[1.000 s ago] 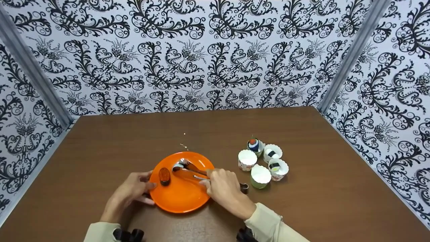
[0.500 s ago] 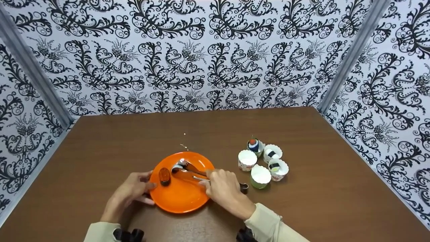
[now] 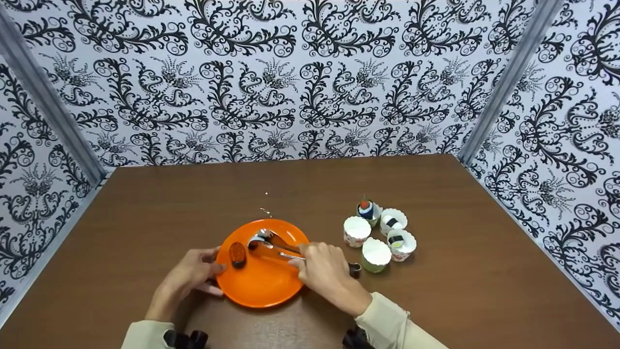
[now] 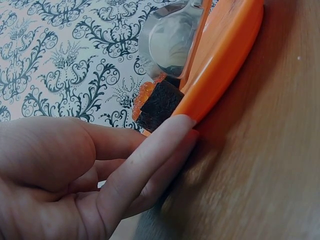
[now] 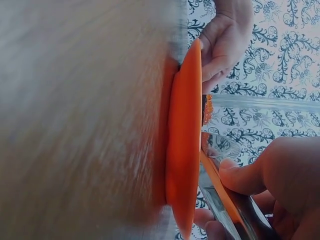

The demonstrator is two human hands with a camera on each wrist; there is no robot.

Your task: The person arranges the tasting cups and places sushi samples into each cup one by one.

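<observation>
An orange plate (image 3: pixel 261 291) lies on the table, its left rim held by my left hand (image 3: pixel 191 271). On the plate, close to those fingers, sits a roe-topped sushi piece (image 3: pixel 237 254) wrapped in black seaweed, also visible in the left wrist view as the sushi piece (image 4: pixel 162 106). My right hand (image 3: pixel 324 271) grips metal tongs (image 3: pixel 288 255) by the handles. Their broad, spoon-like heads reach down to the plate's far half, around a small whitish piece (image 3: pixel 255 240) partly hidden by the metal. In the right wrist view, the tongs (image 5: pixel 215 197) slant in beside the plate's edge.
Right of the plate stand several paper baking cups: a bare white one (image 3: pixel 357 228), a green one (image 3: pixel 376 254), and others holding sushi pieces, such as the dark roll (image 3: pixel 396 240). Light specks (image 3: pixel 265 211) show on the table (image 3: pixel 193 194) behind the plate. Patterned walls (image 3: pixel 310 97) enclose the table.
My right hand has shifted very slightly to the right with the tongs. The left hand, plate and cups stay where they were.
</observation>
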